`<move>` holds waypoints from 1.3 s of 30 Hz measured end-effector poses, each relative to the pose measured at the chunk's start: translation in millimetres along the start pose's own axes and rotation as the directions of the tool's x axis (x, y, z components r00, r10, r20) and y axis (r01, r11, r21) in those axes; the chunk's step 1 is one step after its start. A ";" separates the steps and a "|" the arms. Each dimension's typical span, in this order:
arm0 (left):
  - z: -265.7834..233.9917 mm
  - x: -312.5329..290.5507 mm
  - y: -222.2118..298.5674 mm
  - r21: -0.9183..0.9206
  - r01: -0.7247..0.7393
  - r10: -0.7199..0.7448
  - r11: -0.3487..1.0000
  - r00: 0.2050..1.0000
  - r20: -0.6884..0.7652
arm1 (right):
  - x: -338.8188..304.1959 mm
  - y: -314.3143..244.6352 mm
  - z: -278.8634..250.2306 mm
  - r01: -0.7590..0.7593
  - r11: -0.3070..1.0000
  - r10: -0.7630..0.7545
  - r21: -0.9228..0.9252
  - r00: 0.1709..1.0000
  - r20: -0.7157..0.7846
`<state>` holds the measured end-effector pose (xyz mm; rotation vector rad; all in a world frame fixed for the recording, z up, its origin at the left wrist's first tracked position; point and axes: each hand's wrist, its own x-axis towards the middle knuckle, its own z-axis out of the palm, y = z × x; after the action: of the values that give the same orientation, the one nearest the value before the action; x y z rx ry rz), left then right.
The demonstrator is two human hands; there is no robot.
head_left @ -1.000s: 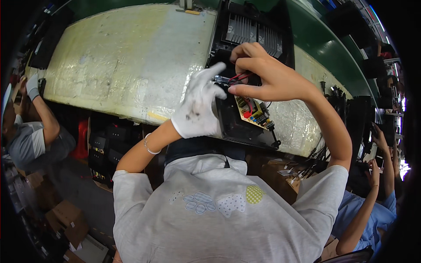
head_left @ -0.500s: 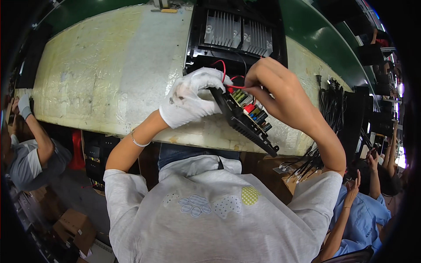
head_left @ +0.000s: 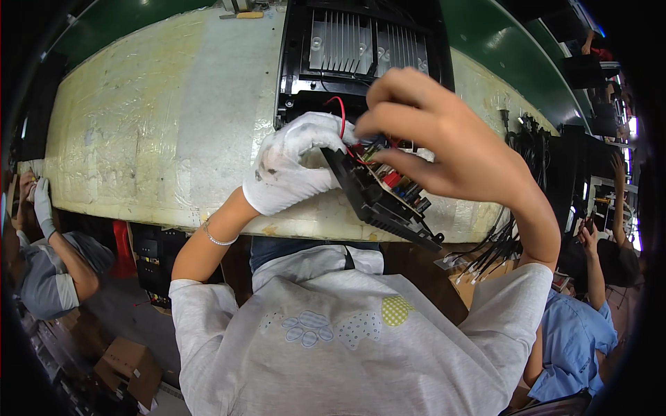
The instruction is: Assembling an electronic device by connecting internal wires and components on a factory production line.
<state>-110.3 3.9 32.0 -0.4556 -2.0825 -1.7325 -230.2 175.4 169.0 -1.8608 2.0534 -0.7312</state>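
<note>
My left hand (head_left: 291, 165), in a smudged white glove, grips the upper left end of a black plastic panel (head_left: 380, 208). The panel is held tilted above the table's near edge. A circuit board (head_left: 393, 182) with red, blue and black parts is fixed to it. From the board a red wire (head_left: 343, 114) loops up past my gloved fingers. My bare right hand (head_left: 440, 135) hovers over the board, its fingers apart and slightly blurred. Nothing shows between them. Part of the board is hidden behind that hand.
Beyond my hands lies a black casing (head_left: 295, 76) with silver finned heat sinks (head_left: 340, 45). A yellow-handled tool (head_left: 246, 14) rests at the table's far edge. Bundled black cables (head_left: 527, 156) lie on the right. One person (head_left: 59, 267) works at left, another in blue (head_left: 576, 340) sits at right.
My right hand has lifted off the red wire and its fingers have spread apart. My left hand still holds the panel, which sits slightly further left in view.
</note>
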 end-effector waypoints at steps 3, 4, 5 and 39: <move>-2.0 -2.0 -2.6 -0.002 -0.024 0.024 1.000 1.000 0.011 | -2.1 8.6 2.6 0.045 0.983 -0.051 -0.180 0.998 -0.034; -0.9 -3.2 -4.6 -0.029 -0.018 0.018 0.999 1.000 0.010 | -1.9 9.1 1.2 0.064 0.971 -0.061 -0.228 0.998 0.024; -0.4 -3.3 -6.0 -0.054 -0.012 0.013 0.998 1.000 0.011 | -1.4 8.8 1.8 0.064 0.971 -0.060 -0.230 0.998 0.025; -8.0 -4.6 6.5 0.256 -0.026 0.010 0.966 0.998 0.062 | 9.0 8.8 10.5 0.207 0.978 -0.197 -0.023 0.953 0.229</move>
<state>-102.5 -2.8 36.5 -0.4510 -2.2974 -1.4275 -233.4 165.1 156.6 -2.0959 1.7726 -0.4935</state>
